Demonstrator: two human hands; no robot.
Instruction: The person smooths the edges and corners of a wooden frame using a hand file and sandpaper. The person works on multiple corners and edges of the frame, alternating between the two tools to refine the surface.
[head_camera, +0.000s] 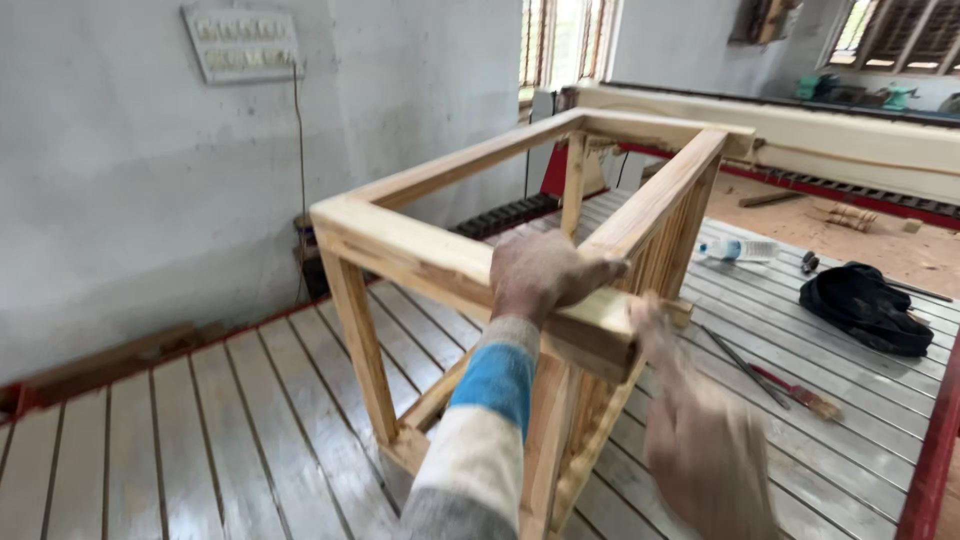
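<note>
Overhead, head view: wooden frame (520, 250) stands assembled on the slatted table (200, 430), its rails and slats already joined. Left hand (545, 275) clasps the near top rail by the corner. Right hand (700, 440), blurred, is beside that corner; its grip cannot be told. Beyond it lie a brush (800, 393), black bag (865, 305) and bottle (735, 249), all apart from the frame.

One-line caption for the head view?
Left hand grips the corner of a wooden frame on a slatted table; blurred right hand beside it.
</note>
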